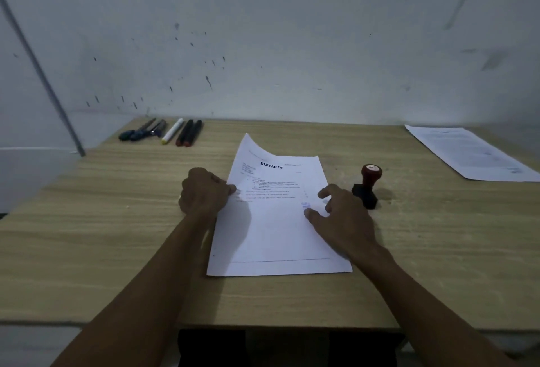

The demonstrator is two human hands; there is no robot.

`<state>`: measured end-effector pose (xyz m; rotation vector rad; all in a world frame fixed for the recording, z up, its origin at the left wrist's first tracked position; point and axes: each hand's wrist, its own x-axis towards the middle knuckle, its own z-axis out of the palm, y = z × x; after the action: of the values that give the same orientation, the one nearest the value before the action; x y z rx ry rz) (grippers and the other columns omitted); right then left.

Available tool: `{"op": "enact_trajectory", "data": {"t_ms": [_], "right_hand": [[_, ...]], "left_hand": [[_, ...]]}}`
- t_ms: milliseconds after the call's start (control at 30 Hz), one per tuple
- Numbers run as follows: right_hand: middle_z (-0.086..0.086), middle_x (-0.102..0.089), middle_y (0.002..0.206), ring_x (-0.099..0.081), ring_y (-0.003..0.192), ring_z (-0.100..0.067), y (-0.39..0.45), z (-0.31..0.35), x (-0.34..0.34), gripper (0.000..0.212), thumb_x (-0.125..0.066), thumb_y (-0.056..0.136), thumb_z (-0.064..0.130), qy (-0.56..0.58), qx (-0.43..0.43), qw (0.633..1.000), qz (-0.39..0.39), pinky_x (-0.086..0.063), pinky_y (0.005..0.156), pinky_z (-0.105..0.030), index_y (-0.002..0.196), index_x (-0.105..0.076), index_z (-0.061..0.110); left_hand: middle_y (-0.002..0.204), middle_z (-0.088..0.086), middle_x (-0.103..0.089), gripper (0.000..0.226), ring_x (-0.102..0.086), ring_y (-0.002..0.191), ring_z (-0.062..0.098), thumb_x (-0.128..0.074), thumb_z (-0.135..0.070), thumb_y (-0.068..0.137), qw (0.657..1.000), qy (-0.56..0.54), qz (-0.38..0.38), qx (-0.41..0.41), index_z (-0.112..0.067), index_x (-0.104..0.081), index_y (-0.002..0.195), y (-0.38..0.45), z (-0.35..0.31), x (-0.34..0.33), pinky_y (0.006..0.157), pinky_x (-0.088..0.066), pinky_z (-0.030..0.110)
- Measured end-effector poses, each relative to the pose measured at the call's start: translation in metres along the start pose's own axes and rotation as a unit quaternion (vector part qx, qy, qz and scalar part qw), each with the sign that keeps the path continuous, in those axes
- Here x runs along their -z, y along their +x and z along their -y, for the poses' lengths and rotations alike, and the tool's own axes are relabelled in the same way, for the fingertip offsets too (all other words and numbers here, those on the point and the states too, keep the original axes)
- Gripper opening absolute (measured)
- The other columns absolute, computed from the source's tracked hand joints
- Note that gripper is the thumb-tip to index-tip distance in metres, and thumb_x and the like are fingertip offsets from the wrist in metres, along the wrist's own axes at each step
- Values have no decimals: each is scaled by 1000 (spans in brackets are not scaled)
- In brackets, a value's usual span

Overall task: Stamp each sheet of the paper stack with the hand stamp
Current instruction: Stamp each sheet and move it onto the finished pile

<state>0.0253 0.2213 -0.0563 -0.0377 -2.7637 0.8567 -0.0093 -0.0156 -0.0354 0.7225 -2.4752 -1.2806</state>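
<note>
Paper stack: white printed sheets [277, 220] on the light wood-grain table [117, 235], headed "DAFTAR ISI"; a small blue mark shows by the right edge.
Left hand [204, 190]: pinches the stack's left edge; far-left corner curls up.
Right hand [344, 214]: fingers spread, resting on the stack's right side.
Stamp: black-based, red-knobbed hand stamp [366, 187], upright just right of the stack.
Far of stack: row of pens and markers [163, 131] left; separate white sheet [470, 152] right; scuffed white wall [263, 45].

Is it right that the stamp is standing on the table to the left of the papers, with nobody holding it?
Not quite. The head view shows the stamp standing on the table to the right of the papers, beside the right hand, with nobody holding it.
</note>
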Motion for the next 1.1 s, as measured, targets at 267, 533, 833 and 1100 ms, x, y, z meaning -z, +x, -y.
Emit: {"op": "enact_trajectory", "data": {"t_ms": [267,533,833,1100], "right_hand": [[6,-60,100,-61,90,-14,1,1,2,43,-71,80,48,28,-22,999,-21,-49,74,-32,114,-57,27],[8,-59,94,-60,90,-12,2,0,4,37,-74,79,41,73,-30,996,-37,-50,73,-32,110,-59,26],[-4,-73,102,-70,91,-19,17,16,19,48,-81,78,38,325,-76,942,-15,-59,80,-37,112,-68,7],[-24,-73,85,-72,75,-39,21,40,32,22,-82,78,14,440,-76,895,-19,-58,72,-53,81,-73,-6]], "left_hand": [[98,11,-74,20,-67,94,30,-79,-23,76,997,-43,-45,-47,-13,-78,93,7,14,-5,78,-55,38],[86,11,-74,14,-67,77,22,-78,-15,77,986,-137,-60,-71,-7,-77,88,11,18,-1,71,-50,28],[89,13,-73,9,-69,82,28,-77,-8,76,906,-403,127,31,-3,-72,82,26,7,37,72,-56,35],[92,8,-76,15,-73,77,23,-67,-12,86,857,-477,196,21,-2,-70,96,30,1,42,63,-59,31]]}}
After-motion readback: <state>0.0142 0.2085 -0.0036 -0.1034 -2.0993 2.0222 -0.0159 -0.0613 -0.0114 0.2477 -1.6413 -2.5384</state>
